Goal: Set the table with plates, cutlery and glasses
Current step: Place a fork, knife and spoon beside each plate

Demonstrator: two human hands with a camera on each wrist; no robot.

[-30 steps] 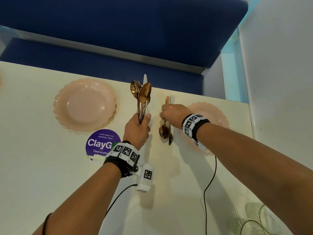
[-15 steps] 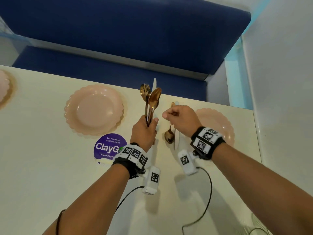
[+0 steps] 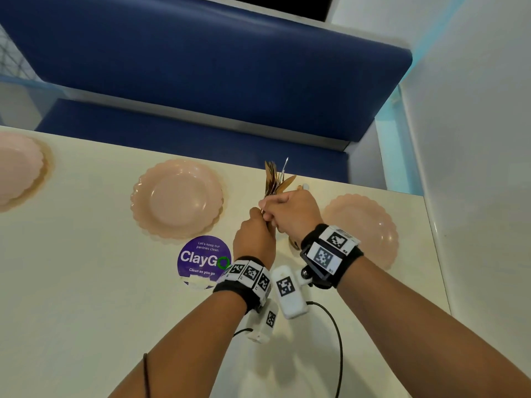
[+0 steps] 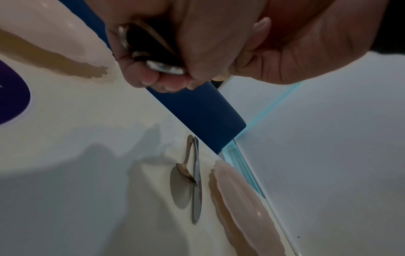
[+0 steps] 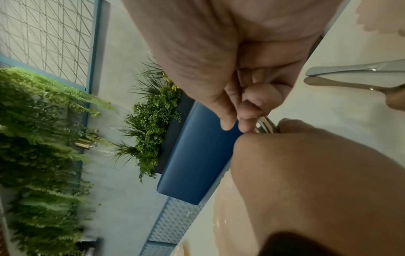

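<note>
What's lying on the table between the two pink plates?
A spoon and a knife lie side by side next to the right plate, clearest in the left wrist view. Nearer the middle plate is a purple sticker, in the head view.

The far-left plate (image 3: 17,170) is cut off by the edge.

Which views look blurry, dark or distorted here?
Head view: evenly lit, wide-angle bending of the table edge, motion blur on the cutlery bundle. Left wrist: dim, with broad hand shadows beside the sharp spoon and knife. Right wrist: bright, close right hand soft.
</note>
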